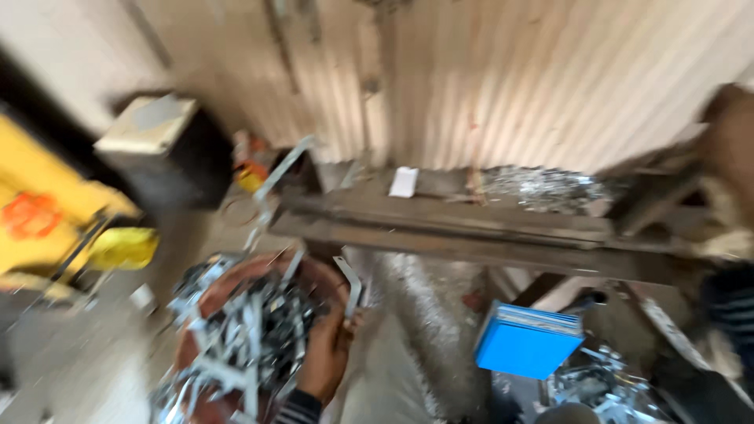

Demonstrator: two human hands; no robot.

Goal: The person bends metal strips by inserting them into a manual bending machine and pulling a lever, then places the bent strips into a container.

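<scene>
**Metal strips in a reddish bowl, held at lower left**

Metal strips (pixel 251 330), bent and shiny, filled a reddish-brown bowl (pixel 206 294) at the lower left of our view, heaped above the rim and spilling over its near edge. We had one hand (pixel 326 353) on the bowl's right rim; the blur kept us from saying which hand it was. Its grip was closed around the rim and one bent strip (pixel 351 283) that stood up above the fingers. Our other hand we could not see.

Also recorded:
- a long, dark, worn tabletop (pixel 471 224) across the middle, carrying a small white block (pixel 404 182) and a pile of silvery scrap (pixel 542 188);
- a blue box (pixel 528 341) below the tabletop, to the right of the bowl and well apart from it;
- more shiny metal pieces (pixel 601 385) just beside the box, at the bottom right;
- a corrugated wall (pixel 550 78) behind;
- a yellow object (pixel 47 212) at the far left.
</scene>
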